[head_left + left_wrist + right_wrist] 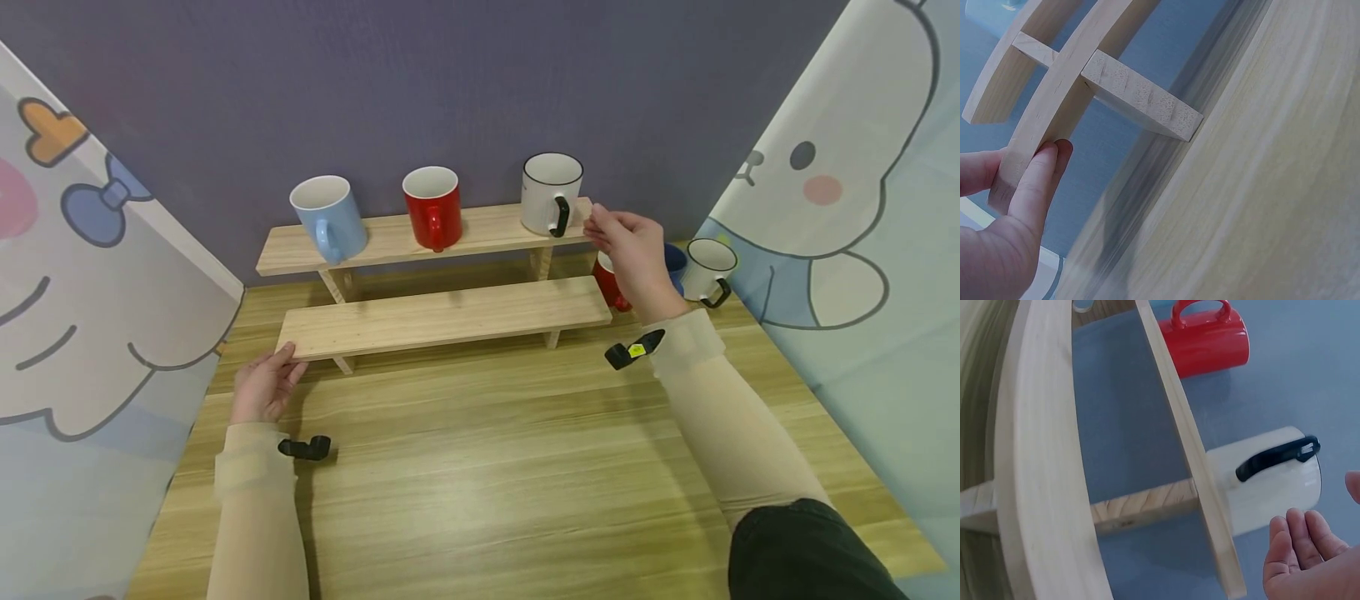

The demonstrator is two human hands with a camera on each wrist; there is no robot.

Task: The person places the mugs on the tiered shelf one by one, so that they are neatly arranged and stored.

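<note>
My left hand [264, 385] pinches the front left corner of the lower board of a two-tier wooden shelf [450, 318]. In the left wrist view the thumb and fingers lie on opposite faces of that board [1035, 125]. My right hand [628, 254] is just right of a white mug [542, 196] with a black rim and black handle, its fingers loosely bent and nothing in them. That mug stands upright at the right end of the upper board [382, 237]. Along the same board stand a red mug [444, 212] in the middle and a light blue mug [345, 225] at the left.
On the table [465, 467], right of the shelf, another red mug [606, 279], a dark blue mug [676, 262] and a second white mug [703, 271] stand partly behind my right hand. A dark wall [450, 83] rises behind the shelf; cartoon-printed panels [847, 292] flank both sides.
</note>
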